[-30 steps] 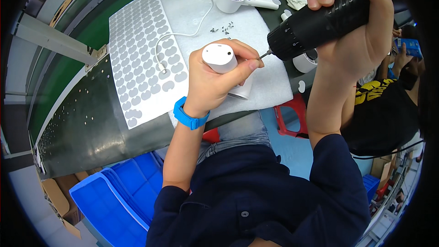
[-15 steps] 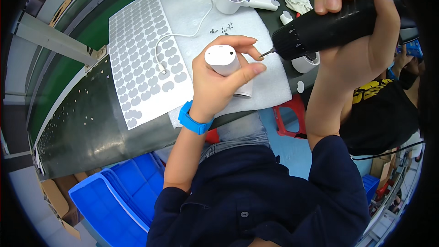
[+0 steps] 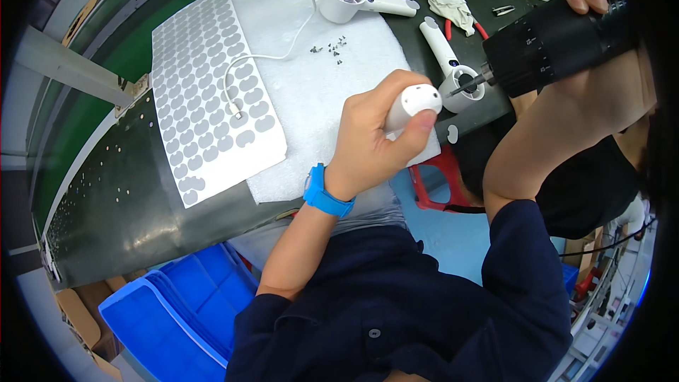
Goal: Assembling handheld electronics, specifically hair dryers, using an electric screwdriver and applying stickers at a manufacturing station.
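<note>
My left hand [image 3: 375, 134] is closed round a white handheld fan [image 3: 404, 107], its flat end with small holes turned up to the right. The thumb presses near that end. My right hand [image 3: 612, 85] grips a black electric screwdriver [image 3: 544, 46] held almost level, pointing left. Its bit [image 3: 467, 86] comes close to a hole at the rim of the fan's end; whether they touch I cannot tell. Several small dark screws [image 3: 338, 47] lie loose on the white foam sheet [image 3: 304, 99] beyond my left hand.
On the left lies a sheet of grey stickers [image 3: 212, 92] with a white cable [image 3: 272, 55] across it. Two more white fans [image 3: 343, 3] rest farther back, near a cloth [image 3: 450, 7] and red-handled pliers [image 3: 481, 30]. A blue crate [image 3: 177, 311] stands lower left; a person [image 3: 573, 177] sits at right.
My left hand has moved right with the fan and tilted its end toward the screwdriver. My right hand has shifted right and slightly down. The bit now sits closer to the fan's end.
</note>
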The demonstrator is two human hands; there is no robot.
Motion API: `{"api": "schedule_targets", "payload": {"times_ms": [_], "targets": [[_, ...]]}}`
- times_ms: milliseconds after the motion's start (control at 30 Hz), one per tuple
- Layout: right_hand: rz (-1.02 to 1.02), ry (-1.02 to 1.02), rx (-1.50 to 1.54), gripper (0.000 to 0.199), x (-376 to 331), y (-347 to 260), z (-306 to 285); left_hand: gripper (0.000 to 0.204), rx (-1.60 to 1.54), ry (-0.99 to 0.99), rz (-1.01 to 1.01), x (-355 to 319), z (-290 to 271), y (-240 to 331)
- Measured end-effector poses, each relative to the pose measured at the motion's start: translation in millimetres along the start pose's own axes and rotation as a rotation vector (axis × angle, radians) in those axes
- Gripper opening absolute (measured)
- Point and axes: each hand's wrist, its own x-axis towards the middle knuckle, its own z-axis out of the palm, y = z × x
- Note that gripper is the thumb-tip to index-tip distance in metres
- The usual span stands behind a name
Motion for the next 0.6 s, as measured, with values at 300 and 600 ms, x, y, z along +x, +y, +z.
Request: {"api": "schedule_targets", "payload": {"times_ms": [300,600], "targets": [[0.026,-0.103,0.040,0.028,-6,7,9,0.023,0.007,0.122,0.013,2,10,-1],[0.042,-0.225,0.096,0.032,-5,9,11,0.023,0.082,0.095,0.012,3,6,-1]]}}
